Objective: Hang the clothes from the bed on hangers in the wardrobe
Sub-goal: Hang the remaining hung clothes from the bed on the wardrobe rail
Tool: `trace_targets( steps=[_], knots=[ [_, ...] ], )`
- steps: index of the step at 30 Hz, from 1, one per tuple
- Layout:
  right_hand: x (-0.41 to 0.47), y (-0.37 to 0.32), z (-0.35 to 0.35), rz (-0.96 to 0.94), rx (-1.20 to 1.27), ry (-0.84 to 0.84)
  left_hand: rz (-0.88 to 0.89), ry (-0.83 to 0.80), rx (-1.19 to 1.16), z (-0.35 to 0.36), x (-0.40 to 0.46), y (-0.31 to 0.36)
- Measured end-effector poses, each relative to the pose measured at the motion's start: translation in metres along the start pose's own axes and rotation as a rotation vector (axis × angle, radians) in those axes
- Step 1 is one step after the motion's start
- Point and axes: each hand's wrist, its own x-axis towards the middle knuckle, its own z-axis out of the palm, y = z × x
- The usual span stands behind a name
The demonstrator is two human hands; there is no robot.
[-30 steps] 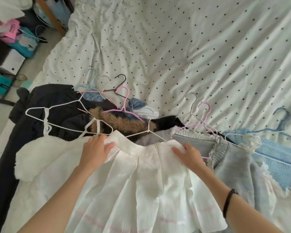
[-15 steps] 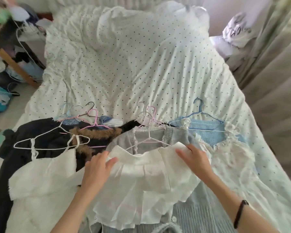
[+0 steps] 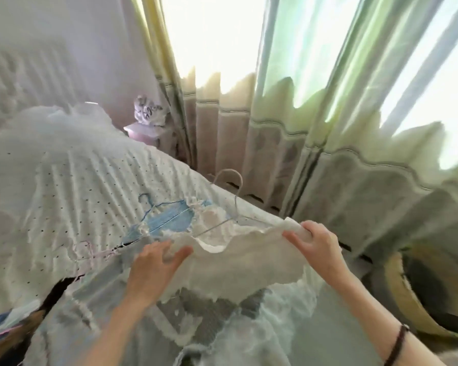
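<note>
A white pleated skirt (image 3: pixel 238 262) is lifted above the bed, stretched between both hands on a white wire hanger (image 3: pixel 233 204) whose hook points up. My left hand (image 3: pixel 155 265) grips the skirt's left waistband edge. My right hand (image 3: pixel 313 244) grips the right end of skirt and hanger. Below lie a light blue knit (image 3: pixel 167 220) on a blue hanger, a grey knit (image 3: pixel 217 307) and a pink hanger (image 3: pixel 90 250) on the dotted bed cover (image 3: pixel 77 196). The frame is blurred.
Pale green and beige curtains (image 3: pixel 288 133) with a bright window stand behind the bed's right side. A white bag (image 3: pixel 150 112) sits on a small pink stand by the headboard. A dark and yellow object (image 3: pixel 418 294) lies on the floor at right.
The skirt has been raised off the bed on the white hanger and carried right. The view has swung up and right toward the curtains.
</note>
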Motion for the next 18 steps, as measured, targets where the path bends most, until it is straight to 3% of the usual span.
trace_targets(
  steps=[5, 11, 15, 18],
  knots=[
    [-0.064, 0.058, -0.093, 0.14, -0.073, 0.22, 0.304, -0.124, -0.02, 0.041, -0.002, 0.093],
    [-0.152, 0.114, -0.196, 0.36, -0.21, 0.437, 0.536, -0.305, -0.13, 0.114, -0.028, 0.213],
    [-0.21, 0.151, -0.257, 0.486, -0.316, 0.563, 0.707, -0.33, -0.017, 0.176, -0.072, 0.294],
    [-0.253, 0.184, -0.3, 0.578, -0.45, 0.656, 0.781, -0.499, -0.114, 0.218, -0.114, 0.351]
  ],
)
